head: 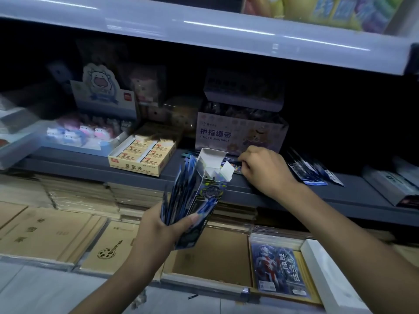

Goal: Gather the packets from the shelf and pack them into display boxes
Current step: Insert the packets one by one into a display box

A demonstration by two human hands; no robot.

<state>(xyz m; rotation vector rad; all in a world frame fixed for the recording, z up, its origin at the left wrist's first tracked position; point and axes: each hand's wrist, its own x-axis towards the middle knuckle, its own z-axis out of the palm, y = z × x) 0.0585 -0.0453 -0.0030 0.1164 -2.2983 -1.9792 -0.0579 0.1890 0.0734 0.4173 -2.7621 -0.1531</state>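
Dim shop shelf (pixel 226 184) — the left hand (pixel 158 230) grips a display box (pixel 204 200) plus packets (pixel 179 189); right hand (pixel 263 168) fingers pinch a shelf packet (pixel 233 165).

The dark shelf (pixel 95 165) bears blue packets (pixel 314 169), an eraser box (pixel 141 158) and a finger-bandage box (pixel 238 134).

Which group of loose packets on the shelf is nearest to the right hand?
The packets under the right hand, before the finger bandage box; the other pile lies farther right.

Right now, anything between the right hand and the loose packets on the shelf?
Nothing visible. The right hand is already at the packets lying on the shelf, just past the open box held in the left hand.
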